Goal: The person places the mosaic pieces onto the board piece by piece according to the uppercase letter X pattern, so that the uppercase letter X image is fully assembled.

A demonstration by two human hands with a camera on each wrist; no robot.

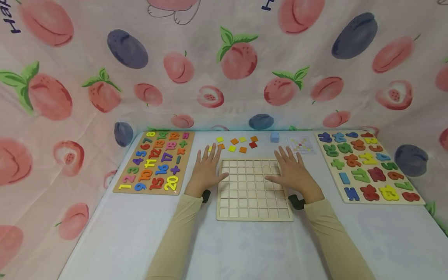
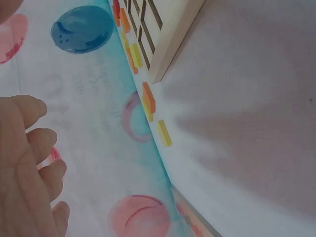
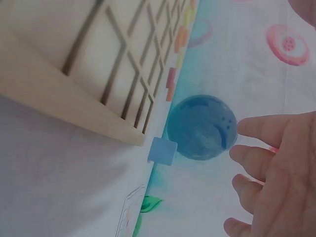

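A wooden grid board point(image 1: 253, 191) with bare square cells lies in the middle of the white table. My left hand point(image 1: 204, 174), fingers spread, is at its left edge, thumb over the outer cells. On the opposite side, my right hand point(image 1: 295, 175) spreads its fingers too, thumb reaching over the board. Both hold nothing; whether they touch the board cannot be told. Behind the board lie several small square tiles: yellow ones, orange ones such as this orange tile point(image 1: 243, 150), and a red tile point(image 1: 253, 145). The left wrist view shows a yellow tile point(image 2: 164, 133) apart from the board.
A light blue cube point(image 1: 274, 137) stands at the back, beside a printed pattern card point(image 1: 306, 147). At left lies a brown number board point(image 1: 147, 189), at right a pale number board point(image 1: 344, 194) with coloured pieces. A fruit-print curtain point(image 1: 238, 99) hangs behind.
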